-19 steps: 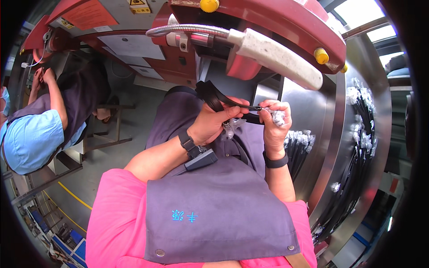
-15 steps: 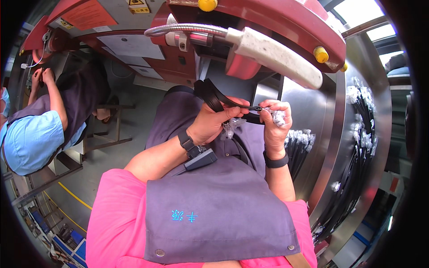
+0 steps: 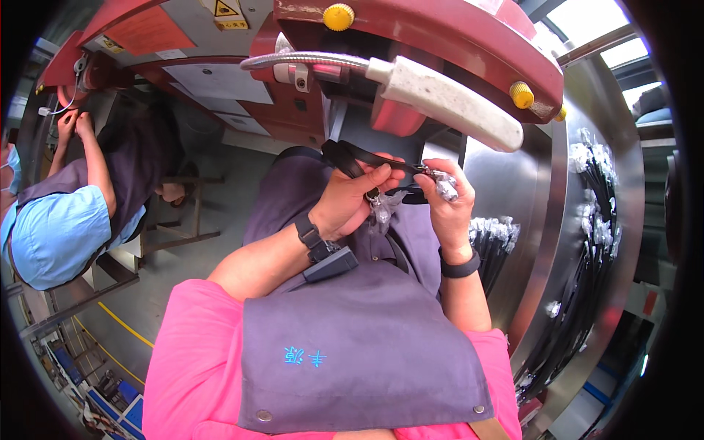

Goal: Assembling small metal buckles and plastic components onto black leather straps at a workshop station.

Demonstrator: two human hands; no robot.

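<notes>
A looped black strap (image 3: pixel 343 157) hangs between my hands in front of the red machine. My left hand (image 3: pixel 343 202) is closed round it, thumb on top. Below those fingers dangles a crumpled clear plastic wrapping (image 3: pixel 383 210). My right hand (image 3: pixel 452 218) pinches the strap's other end, where a plastic-wrapped fitting (image 3: pixel 444 185) shows between thumb and fingers. What lies inside the wrapping is too small to make out. Part of the strap runs behind my hands and over my lap.
Above my hands is a red machine (image 3: pixel 425 29) with yellow knobs and a pale handle-shaped part (image 3: pixel 451 103). Black straps with plastic-wrapped ends lie on the metal bench (image 3: pixel 506 165) and in a tray (image 3: pixel 546 293) at right. A person in blue (image 3: pixel 62 238) sits at left.
My right hand has shifted slightly left and its fingers have straightened somewhat. The wrapped fitting has come left and a little up with it. My left hand still grips the strap.
</notes>
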